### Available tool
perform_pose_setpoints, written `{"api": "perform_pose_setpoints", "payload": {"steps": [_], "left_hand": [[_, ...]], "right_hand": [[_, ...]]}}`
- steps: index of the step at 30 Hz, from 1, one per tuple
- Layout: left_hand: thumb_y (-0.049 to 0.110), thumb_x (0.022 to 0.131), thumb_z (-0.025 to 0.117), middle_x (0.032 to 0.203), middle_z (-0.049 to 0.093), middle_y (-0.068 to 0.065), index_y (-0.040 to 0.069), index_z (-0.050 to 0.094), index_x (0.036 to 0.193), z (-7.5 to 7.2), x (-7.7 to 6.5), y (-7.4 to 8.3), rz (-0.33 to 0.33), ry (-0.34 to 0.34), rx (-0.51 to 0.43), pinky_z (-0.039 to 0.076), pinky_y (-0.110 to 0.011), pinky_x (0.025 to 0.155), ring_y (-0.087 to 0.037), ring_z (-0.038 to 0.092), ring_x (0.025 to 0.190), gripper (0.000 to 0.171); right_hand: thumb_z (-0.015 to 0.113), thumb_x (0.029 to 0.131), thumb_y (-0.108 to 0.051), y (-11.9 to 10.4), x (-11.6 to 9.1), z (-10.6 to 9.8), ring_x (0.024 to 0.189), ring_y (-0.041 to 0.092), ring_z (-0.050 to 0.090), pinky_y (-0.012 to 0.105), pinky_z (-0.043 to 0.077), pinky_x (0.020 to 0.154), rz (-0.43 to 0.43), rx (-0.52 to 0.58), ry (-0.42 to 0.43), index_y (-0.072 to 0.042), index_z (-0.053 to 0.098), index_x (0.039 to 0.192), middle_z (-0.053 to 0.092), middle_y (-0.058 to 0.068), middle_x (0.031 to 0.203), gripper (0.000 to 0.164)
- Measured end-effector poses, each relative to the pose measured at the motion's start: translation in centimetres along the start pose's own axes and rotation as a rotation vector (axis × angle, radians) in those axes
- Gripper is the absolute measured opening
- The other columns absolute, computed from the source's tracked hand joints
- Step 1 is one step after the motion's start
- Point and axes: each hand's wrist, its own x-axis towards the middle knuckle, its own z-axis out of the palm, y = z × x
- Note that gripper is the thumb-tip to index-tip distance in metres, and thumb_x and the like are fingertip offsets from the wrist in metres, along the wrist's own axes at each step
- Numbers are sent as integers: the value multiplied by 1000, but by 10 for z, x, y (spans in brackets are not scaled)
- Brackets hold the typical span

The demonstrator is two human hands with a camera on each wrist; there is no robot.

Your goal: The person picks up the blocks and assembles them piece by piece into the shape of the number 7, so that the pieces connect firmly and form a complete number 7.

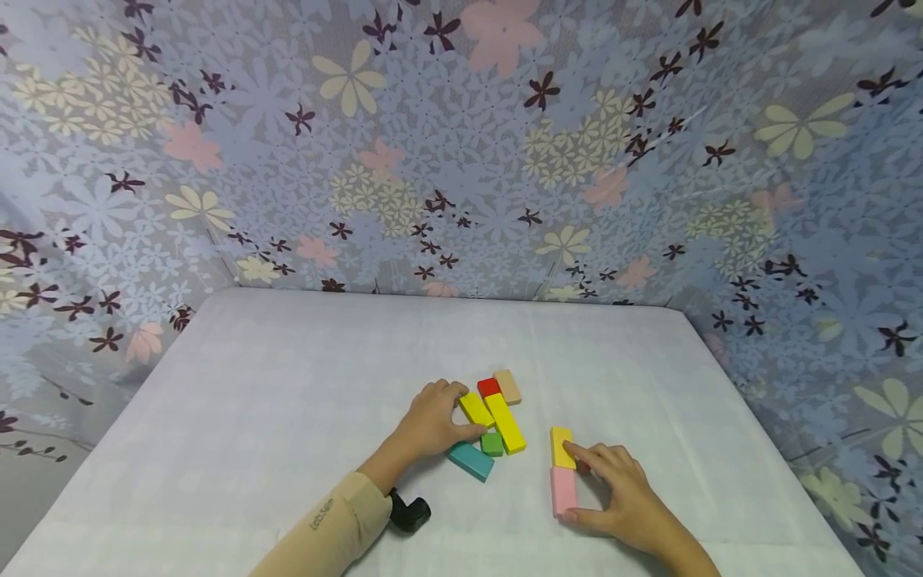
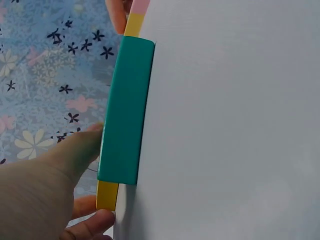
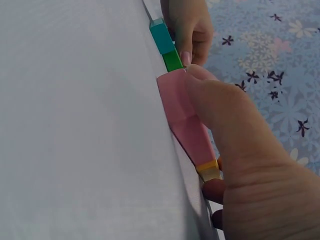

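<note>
My left hand (image 1: 433, 418) pinches a short yellow block (image 1: 476, 409) lengthwise, fingers at its far end and thumb by its near end. Close by the thumb are a small green block (image 1: 492, 445) and a teal block (image 1: 471, 462), which looms large in the left wrist view. To the right, my right hand (image 1: 618, 490) grips an orange-yellow block (image 1: 560, 445) and a pink block (image 1: 564, 490) standing end to end in a line. Its index finger touches the yellow one, while its thumb presses on the pink one's near end. A dark red patch shows under the right fingers.
Beside the left hand's block lies a long yellow block (image 1: 507, 425), with a red block (image 1: 489, 387) and a tan block (image 1: 508, 386) at its far end. A black curved object (image 1: 411, 514) sits near the left sleeve. Behind the white-covered table (image 1: 346, 344) hangs flowered cloth.
</note>
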Motion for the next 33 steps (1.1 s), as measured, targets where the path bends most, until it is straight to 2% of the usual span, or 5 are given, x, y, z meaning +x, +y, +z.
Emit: {"api": "perform_pose_setpoints", "payload": {"steps": [10, 16, 22, 28, 33], "left_hand": [[51, 82, 76, 104, 58, -1, 12, 59, 132, -1, 2, 1, -34, 21, 1, 48, -36, 89, -17, 49, 95, 66], [49, 83, 74, 117, 61, -8, 10, 59, 133, -1, 2, 1, -21, 44, 28, 49, -42, 97, -22, 53, 103, 65], [49, 82, 76, 125, 60, -11, 9, 57, 134, -1, 2, 2, -30, 50, 7, 49, -44, 102, -24, 54, 111, 69], [46, 79, 80, 120, 60, -8, 8, 59, 128, 1, 4, 3, -45, 52, -6, 48, -42, 102, -23, 53, 110, 66], [46, 78, 81, 109, 59, -4, 6, 60, 122, 1, 4, 2, -47, 69, -26, 50, -39, 95, -20, 51, 102, 63]], "right_hand": [[77, 65, -72, 2, 0, 2, 100, 2, 40, 36, 36, 85, 2, 4, 8, -25, 58, 138, 51, -24, 98, 89], [77, 65, -73, 3, 0, 2, 99, 2, 40, 36, 36, 85, 0, 6, 5, -26, 57, 139, 51, -25, 98, 90], [77, 65, -72, 5, -1, 2, 98, 0, 39, 35, 35, 85, -20, 6, 23, -27, 57, 139, 51, -26, 100, 89], [77, 65, -72, 5, -1, 2, 97, -1, 38, 34, 35, 84, -25, 3, 30, -27, 56, 140, 51, -25, 100, 90], [77, 65, -72, 6, -2, 3, 97, -1, 38, 34, 35, 84, -28, 4, 32, -28, 56, 140, 51, -26, 100, 90]]}}
